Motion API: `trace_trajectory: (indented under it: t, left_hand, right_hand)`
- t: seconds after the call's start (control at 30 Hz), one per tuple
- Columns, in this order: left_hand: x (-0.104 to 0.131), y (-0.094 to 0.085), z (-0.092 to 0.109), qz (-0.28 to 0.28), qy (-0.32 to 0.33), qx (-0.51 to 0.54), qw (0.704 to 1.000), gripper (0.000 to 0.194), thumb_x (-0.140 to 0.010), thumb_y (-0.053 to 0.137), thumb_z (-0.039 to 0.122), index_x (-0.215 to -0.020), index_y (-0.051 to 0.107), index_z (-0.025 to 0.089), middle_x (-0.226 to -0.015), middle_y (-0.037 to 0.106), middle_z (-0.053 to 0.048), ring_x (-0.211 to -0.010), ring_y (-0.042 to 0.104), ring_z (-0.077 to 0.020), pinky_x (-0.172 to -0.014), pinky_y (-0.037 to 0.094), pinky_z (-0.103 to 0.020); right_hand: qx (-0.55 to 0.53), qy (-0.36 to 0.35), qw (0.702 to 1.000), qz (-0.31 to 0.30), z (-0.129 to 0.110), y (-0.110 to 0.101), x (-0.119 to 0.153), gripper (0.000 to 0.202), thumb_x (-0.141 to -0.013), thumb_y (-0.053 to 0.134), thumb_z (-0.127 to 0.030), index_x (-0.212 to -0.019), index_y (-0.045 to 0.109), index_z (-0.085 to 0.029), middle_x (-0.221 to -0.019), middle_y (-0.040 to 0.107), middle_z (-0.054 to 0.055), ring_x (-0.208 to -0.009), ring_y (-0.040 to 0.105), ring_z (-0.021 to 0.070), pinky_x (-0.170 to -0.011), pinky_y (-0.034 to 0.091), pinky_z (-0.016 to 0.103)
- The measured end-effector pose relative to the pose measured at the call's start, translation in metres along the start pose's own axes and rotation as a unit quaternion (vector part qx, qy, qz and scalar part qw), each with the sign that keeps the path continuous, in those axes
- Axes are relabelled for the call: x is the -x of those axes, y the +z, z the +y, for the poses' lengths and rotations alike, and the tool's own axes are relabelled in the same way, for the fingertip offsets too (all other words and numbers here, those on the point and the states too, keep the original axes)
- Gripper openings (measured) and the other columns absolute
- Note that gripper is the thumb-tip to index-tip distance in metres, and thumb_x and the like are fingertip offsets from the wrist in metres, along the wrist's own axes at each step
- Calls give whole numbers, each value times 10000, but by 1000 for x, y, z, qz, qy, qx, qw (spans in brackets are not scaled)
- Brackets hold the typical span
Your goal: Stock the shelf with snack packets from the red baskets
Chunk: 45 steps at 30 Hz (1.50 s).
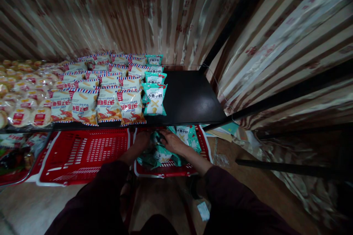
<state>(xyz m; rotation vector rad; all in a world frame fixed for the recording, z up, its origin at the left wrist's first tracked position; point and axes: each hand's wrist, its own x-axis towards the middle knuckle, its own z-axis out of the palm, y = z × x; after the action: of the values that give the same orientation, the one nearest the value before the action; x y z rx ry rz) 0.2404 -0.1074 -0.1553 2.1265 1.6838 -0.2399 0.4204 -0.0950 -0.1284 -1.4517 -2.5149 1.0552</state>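
Both hands reach down into a red basket [205, 150] below the shelf's front edge, among green snack bags [162, 154]. My left hand [141, 141] is at the basket's back left, its fingers dark and partly hidden by a bag. Beside it, my right hand [172, 141] rests over the bags with its fingers pointing left, touching a dark green bag between the hands; its grip is unclear. Further green bags [186, 136] lie right of my right hand. On the black shelf [190, 99], a column of upright green bags [154, 99] stands beside white-and-orange snack bags [132, 106].
Round packaged crackers [20, 117] fill the shelf's left part. Another red basket [88, 154] sits to the left, with a basket of mixed packages [19, 156] beyond it. A black metal frame [275, 99] crosses the right side. Striped curtains [165, 14] hang behind.
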Motion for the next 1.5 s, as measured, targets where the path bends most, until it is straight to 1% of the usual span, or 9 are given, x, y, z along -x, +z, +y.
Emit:
trace_trajectory:
  t: [0.27,0.57,0.77,0.83,0.93,1.0,1.23,1.37,1.5]
  left_hand:
    - [4,-37,2,-21,88,52,995,528,-793,428,31,-1249,579,250,-1156,672,-96,-1029,646,-218,-860,494,-310]
    - [10,-69,0,-12,158,193,968,406,-787,425,106,-1067,693,229,-1072,712,-37,-969,655,-189,-863,468,-270]
    - [14,-79,10,24,173,234,956,403,-781,407,100,-1060,684,188,-978,724,-35,-861,646,-156,-805,456,-238]
    - [13,-81,12,41,172,240,955,390,-794,410,122,-1075,675,177,-938,721,-38,-794,635,-147,-768,453,-235]
    - [12,-84,16,45,162,259,951,380,-812,420,169,-1110,655,151,-868,710,-41,-675,597,-128,-697,449,-235]
    - [12,-85,18,47,163,291,942,380,-819,428,202,-1127,641,137,-860,702,-41,-650,576,-121,-679,451,-236]
    - [11,-89,20,41,171,401,899,352,-826,491,315,-1093,631,134,-1001,683,-65,-880,601,-173,-804,466,-273]
    - [10,-92,21,19,164,465,870,410,-823,530,403,-1111,616,125,-974,674,-65,-864,600,-182,-780,482,-290]
    - [13,-95,27,-7,183,524,832,454,-803,573,465,-1107,615,131,-1030,669,-59,-940,598,-196,-867,469,-323]
  right_hand:
    - [-12,8,1000,19,2,-6,0,553,-812,536,-163,-1347,441,-62,-1351,510,189,-1267,474,243,-1072,355,365]
    - [-136,-41,990,20,11,-10,-1,376,-803,594,-278,-1160,636,-167,-1297,581,116,-1215,528,245,-1042,382,377]
    - [-222,-24,975,18,10,-13,8,380,-789,581,-480,-986,691,-175,-956,709,41,-898,637,227,-862,469,360]
    - [-248,-5,969,9,10,-16,11,414,-773,572,-544,-884,692,-163,-733,665,-9,-689,589,167,-686,472,284]
    - [-286,22,958,3,11,-20,14,468,-743,565,-605,-710,645,-145,-535,500,-56,-512,416,92,-518,358,210]
    - [-314,32,949,9,12,-24,17,490,-713,579,-630,-626,594,-148,-502,436,-65,-493,358,77,-489,310,201]
    - [-368,94,925,9,13,-42,32,502,-665,637,-630,-536,523,-158,-450,381,-78,-437,298,53,-426,253,187]
    - [-416,102,903,4,14,-53,36,474,-652,668,-616,-613,603,-148,-495,507,-56,-448,410,67,-452,345,192]
    - [-505,88,857,54,18,-61,37,449,-620,727,-570,-764,672,-148,-629,650,-16,-570,578,125,-600,483,256]
